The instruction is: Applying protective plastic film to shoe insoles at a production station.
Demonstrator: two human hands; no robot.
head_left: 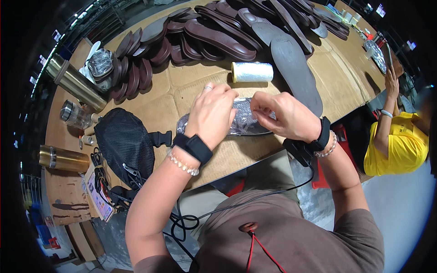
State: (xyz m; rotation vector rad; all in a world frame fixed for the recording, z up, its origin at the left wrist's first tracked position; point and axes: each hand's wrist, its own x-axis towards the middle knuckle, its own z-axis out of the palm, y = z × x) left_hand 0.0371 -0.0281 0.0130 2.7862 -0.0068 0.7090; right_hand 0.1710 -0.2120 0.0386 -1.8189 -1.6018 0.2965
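A shoe sole wrapped in shiny clear film [246,123] lies crosswise on the cardboard-covered table in front of me. My left hand [210,113] rests over its left part, fingers stretched out and bent slightly down onto it. Above its right end is my right hand [291,114], with thumb and fingertips pinched together. Whatever is in that pinch is too small or hidden to make out. Just beyond the wrapped sole, a roll of clear film [254,72] lies on its side.
Dark brown and grey soles [218,38] are heaped along the far side. At left lie a black mesh bag [125,148], a steel flask [77,84], a clear jar [75,114], a gold tumbler [63,158] and black cables [98,170]. A person in yellow [396,145] sits at right.
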